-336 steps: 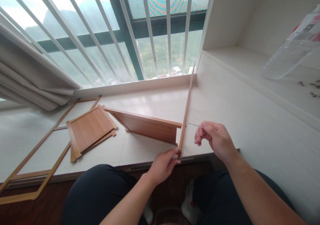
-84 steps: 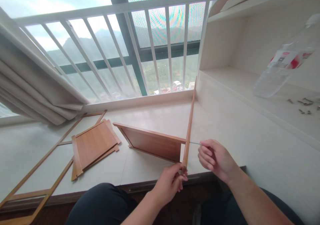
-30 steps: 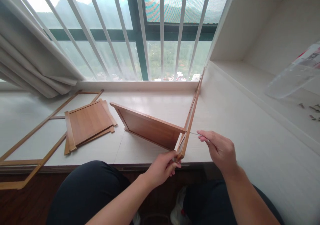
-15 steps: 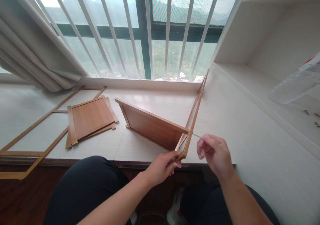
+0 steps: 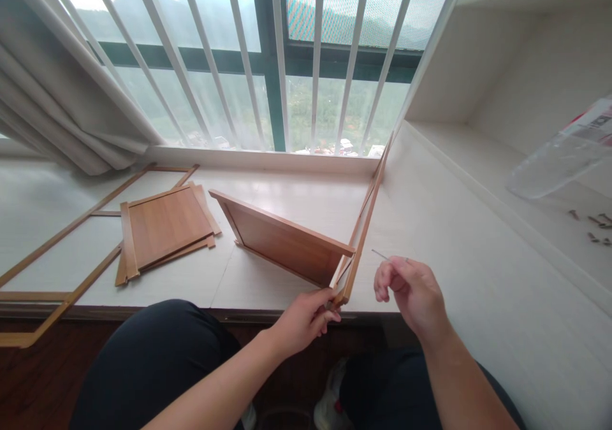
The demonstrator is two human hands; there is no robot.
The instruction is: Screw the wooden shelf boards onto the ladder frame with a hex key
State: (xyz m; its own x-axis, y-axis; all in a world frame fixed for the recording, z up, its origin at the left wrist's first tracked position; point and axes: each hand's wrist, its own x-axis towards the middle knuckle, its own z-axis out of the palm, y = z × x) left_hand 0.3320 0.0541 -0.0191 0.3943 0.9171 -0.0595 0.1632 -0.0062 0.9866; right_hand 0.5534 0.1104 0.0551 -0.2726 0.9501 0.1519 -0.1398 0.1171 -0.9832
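Head view: I have the left hand gripping the near end of the wooden frame on the right of the window ledge. My right hand pinches a thin metal rod, its tip apart from the frame. One wooden panel stands tilted, its near end at the frame. To the left, stacked panels partly cover a second frame. A curtain crowds the far left corner; a bottle and loose screws occupy the right-hand shelf.
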